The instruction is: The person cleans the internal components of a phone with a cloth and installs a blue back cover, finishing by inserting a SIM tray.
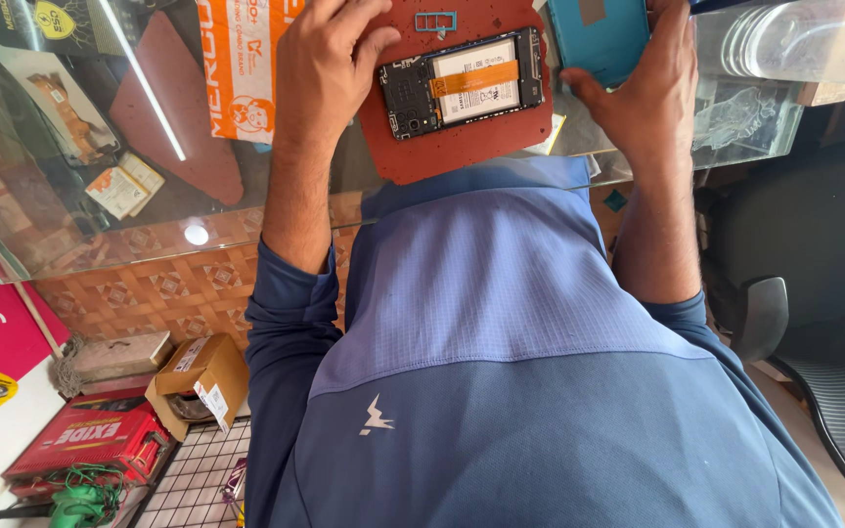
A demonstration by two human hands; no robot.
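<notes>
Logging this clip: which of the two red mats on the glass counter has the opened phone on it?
The red mat between the two hands carries the opened phone; the other red mat, further left, is bare.

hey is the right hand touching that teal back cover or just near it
Touching. The head view shows the right hand gripping the teal back cover, its thumb pressed along the cover's lower edge, beside the opened phone on the red mat.

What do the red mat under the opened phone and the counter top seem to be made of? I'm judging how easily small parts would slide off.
The red mat looks like soft rubber or silicone: matte, no glare, rounded edges, though the look alone leaves it open. The counter top is clear glass: it reflects a tube light and shows items beneath. The opened phone lies on the mat beside the left hand.
</notes>
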